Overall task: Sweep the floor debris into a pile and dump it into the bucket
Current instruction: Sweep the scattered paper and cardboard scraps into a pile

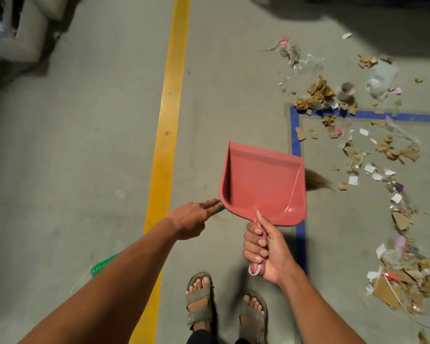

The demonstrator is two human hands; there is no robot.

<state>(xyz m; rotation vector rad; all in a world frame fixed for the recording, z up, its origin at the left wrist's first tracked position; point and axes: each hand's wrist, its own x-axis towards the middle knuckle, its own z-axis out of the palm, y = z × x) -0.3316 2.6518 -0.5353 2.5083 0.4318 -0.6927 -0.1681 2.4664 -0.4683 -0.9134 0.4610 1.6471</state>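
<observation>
Two hands busy: right hand point(266, 249) grips the red dustpan point(261, 184), left hand point(191, 219) holds the green-handled broom point(317, 181).

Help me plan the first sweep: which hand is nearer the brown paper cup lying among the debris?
Right. The right hand, gripping the red dustpan by its handle, sits below and left of the cup. The left hand, on the green broom handle, is farther left, beyond the dustpan.

Broom handle point(216, 209) beyond the left hand point(191, 219) passes behind the dustpan point(261, 182); blurred bristles point(317, 180) emerge past it.
</observation>
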